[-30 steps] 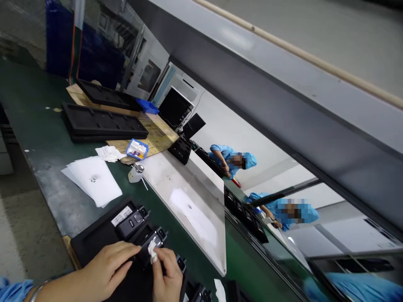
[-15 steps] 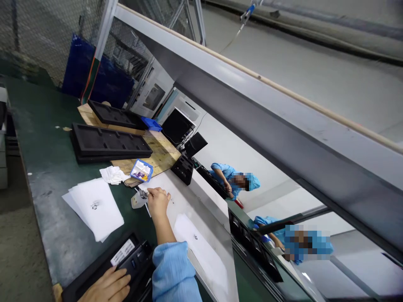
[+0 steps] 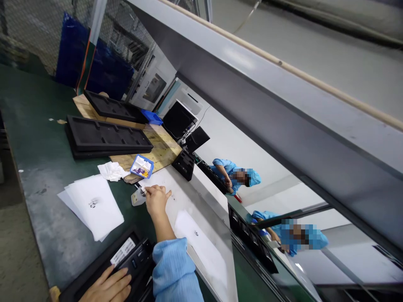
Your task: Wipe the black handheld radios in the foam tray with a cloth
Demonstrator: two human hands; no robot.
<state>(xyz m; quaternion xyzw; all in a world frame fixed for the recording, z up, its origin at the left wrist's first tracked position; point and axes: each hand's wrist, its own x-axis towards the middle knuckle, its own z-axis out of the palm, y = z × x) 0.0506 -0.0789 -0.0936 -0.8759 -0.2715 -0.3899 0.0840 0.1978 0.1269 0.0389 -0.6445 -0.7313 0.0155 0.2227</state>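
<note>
My left hand (image 3: pixel 108 287) lies with its fingers stretched out on a black device in a black foam tray (image 3: pixel 91 262) at the bottom. A white label with barcodes (image 3: pixel 123 251) shows just beyond its fingertips. My right hand (image 3: pixel 156 200) is pinched at the mouth of a small translucent bottle (image 3: pixel 137 199); what sits between the fingertips is too small and covered to make out. Left of the bottle is a stack of white sheets (image 3: pixel 97 205) with a dark printed mark. Behind it are crumpled white tissue (image 3: pixel 112 171) and a small blue tray (image 3: pixel 142 166) with purple and yellow bits.
Black foam trays (image 3: pixel 108 136) are stacked on the green table (image 3: pixel 34 167), beside a wooden board (image 3: pixel 163 147). A white sheet (image 3: pixel 201 245) rests on the raised white surface to the right. A grey shelf (image 3: pixel 252 84) slants overhead. Two co-workers in blue sit beyond.
The camera view has shifted slightly. My right hand stays at the bottle, its fingers moved a little at the mouth. My left hand still rests on the device.
</note>
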